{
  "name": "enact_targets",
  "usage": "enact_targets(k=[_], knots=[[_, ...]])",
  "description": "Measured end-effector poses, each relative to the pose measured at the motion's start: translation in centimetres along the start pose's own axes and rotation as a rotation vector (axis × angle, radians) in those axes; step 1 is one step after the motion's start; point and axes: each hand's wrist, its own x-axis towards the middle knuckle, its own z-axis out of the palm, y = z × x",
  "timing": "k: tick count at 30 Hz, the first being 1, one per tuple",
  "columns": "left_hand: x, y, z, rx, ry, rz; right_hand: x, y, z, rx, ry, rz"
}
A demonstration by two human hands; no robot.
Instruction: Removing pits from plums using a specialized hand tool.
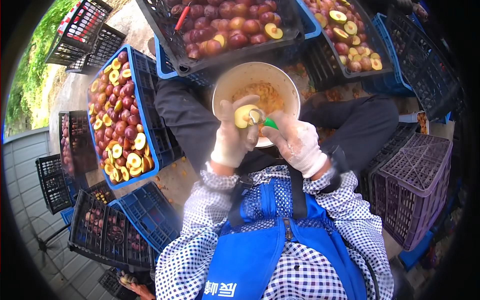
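Note:
My left hand (233, 137), in a white knit glove, holds a halved plum (244, 115) with its yellow cut face turned up. In my gloved right hand (296, 140) is a pitting tool with a green handle (270, 123). Its metal loop (256, 116) lies against the middle of the cut face, over the brown pit area. Below both hands, between my legs, stands a round cream-coloured bucket (221, 80). Wet orange-brown plum pits and scraps (262, 93) cover its bottom.
Ahead, a black crate (165, 41) of plums holds a red-handled tool (182, 18). A blue crate (129, 50) on the left is heaped with whole and halved plums. Another plum crate (360, 75) stands ahead right. Purple crates (416, 161) are stacked right. Another person's hand (129, 281) shows lower left.

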Motion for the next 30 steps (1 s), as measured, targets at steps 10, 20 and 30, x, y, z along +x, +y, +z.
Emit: enact_targets(k=[10, 20, 30], knots=[[-0.1, 0.6, 1.3, -0.15, 0.16, -0.254, -0.3, -1.0, 1.1, -0.066, -0.18, 0.32], [0.8, -0.1, -1.8, 0.112, -0.101, -0.221, -0.2, 3.1, 0.8, 0.152, -0.367, 0.056], [3.3, -5.1, -3.1, 0.846, -0.132, 0.396, 0.1, 3.3, 1.6, 1.24, -0.794, 0.612]])
